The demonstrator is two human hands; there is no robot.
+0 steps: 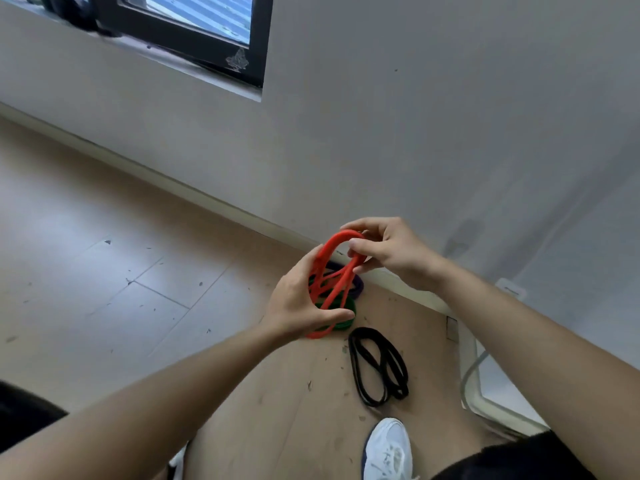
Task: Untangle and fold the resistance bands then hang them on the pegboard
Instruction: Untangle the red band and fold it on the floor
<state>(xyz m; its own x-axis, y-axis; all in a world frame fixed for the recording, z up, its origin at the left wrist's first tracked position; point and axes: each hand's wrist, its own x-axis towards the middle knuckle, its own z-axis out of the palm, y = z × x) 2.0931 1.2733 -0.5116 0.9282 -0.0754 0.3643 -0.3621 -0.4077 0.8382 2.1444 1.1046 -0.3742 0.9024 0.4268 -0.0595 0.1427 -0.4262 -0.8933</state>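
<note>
Red band [327, 249] is held up over the floor, gathered into several loops between both hands. Left hand [294, 303] grips the lower bunch, thumb on the near side, fingers curled round the far side. Right hand [391, 251] pinches the top of the loop, fingertips closed on the strand. The hands are close together, with the band bridging them.

On the floor below and behind: green band [349, 306] and purple band [358, 287], lying together just beside the skirting board [207, 199]. How they overlap is hidden by the hands. Black band [377, 365] lies apart from them, nearer the person, in flat loops, clear of the wall edge. White shoe [388, 448] stands near its near end, not touching it.

Wall [415, 116] runs diagonally across the view, with a window frame [194, 46] at upper left. Wooden floor [104, 271] stretches wide to the left. To the right, a white frame [474, 393] sits against the wall, narrowing the room on that side.
</note>
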